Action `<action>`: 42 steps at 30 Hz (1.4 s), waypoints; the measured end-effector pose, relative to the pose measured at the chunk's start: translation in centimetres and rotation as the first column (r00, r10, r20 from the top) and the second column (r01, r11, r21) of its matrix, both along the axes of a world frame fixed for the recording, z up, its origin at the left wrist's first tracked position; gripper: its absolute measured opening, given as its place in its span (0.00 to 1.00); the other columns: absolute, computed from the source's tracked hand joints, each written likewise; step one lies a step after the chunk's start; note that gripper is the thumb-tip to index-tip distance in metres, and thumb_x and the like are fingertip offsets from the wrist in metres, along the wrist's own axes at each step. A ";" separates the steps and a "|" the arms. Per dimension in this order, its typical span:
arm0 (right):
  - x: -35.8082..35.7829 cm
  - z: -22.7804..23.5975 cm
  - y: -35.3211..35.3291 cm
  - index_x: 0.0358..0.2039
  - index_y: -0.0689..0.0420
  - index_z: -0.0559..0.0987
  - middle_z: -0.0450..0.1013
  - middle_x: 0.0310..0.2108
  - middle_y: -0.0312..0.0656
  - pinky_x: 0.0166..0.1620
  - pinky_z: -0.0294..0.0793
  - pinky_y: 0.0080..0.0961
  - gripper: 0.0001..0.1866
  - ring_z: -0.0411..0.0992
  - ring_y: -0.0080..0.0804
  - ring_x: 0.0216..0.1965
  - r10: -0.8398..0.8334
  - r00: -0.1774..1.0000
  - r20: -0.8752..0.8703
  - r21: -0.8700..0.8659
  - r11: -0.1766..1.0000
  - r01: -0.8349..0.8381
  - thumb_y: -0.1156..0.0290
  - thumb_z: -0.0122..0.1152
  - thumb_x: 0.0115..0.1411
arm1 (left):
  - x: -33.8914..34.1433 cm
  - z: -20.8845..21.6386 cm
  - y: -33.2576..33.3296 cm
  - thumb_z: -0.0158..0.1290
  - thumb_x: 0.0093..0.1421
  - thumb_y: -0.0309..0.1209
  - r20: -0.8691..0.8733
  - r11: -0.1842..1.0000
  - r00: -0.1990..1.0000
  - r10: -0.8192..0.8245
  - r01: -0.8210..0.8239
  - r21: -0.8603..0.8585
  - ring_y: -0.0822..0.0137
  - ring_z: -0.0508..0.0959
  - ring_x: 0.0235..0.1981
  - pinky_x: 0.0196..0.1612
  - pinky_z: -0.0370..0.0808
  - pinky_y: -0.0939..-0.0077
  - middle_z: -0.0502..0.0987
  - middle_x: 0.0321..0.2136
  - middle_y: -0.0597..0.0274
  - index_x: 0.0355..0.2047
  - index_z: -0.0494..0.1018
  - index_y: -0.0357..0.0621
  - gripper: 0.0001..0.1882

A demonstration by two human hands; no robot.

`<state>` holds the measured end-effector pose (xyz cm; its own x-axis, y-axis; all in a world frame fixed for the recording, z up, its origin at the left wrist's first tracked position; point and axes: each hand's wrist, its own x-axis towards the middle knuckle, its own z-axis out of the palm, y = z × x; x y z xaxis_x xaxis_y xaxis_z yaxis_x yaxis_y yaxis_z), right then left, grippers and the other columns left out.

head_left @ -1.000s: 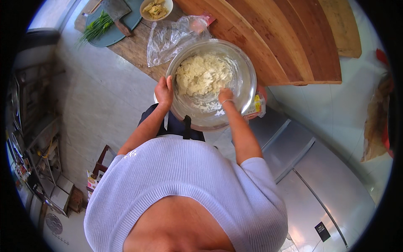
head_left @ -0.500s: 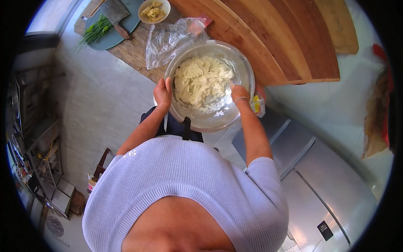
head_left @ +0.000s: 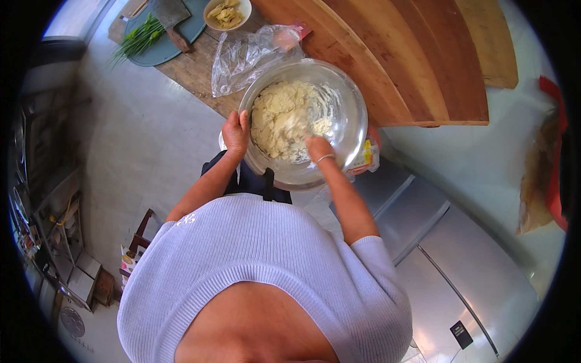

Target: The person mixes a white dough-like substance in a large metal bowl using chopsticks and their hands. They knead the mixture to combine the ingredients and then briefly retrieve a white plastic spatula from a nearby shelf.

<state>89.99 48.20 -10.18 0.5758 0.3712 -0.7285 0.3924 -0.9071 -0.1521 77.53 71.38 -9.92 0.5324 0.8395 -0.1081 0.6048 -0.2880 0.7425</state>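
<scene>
The left grip (head_left: 235, 133) is clamped on the rim of the metal bowl (head_left: 350, 115). The pale dough (head_left: 279, 116) lies in this bowl, between both grips. The right grip (head_left: 319, 148) is curled at its lower right edge; whether it holds something, I cannot tell. The yellow label (head_left: 367, 151) beside the bowl is too small to read.

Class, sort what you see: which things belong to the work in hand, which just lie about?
In use:
metal bowl, left hand on its rim
pale dough mixture, right hand at its edge

Seemingly lying about:
clear plastic bag
cleaver
green stalks
small bowl of yellowish food
</scene>
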 end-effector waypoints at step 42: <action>5.2 8.2 -6.0 0.33 0.56 0.78 0.74 0.36 0.50 0.41 0.71 0.40 0.14 0.72 0.46 0.40 0.125 0.989 0.080 -0.436 0.896 -0.078 0.65 0.44 0.57 | -0.3 -0.7 -0.6 0.49 0.57 0.40 0.031 0.999 0.999 0.032 -0.031 -0.037 0.40 0.67 0.20 0.22 0.63 0.55 0.66 0.15 0.42 0.19 0.62 0.38 0.19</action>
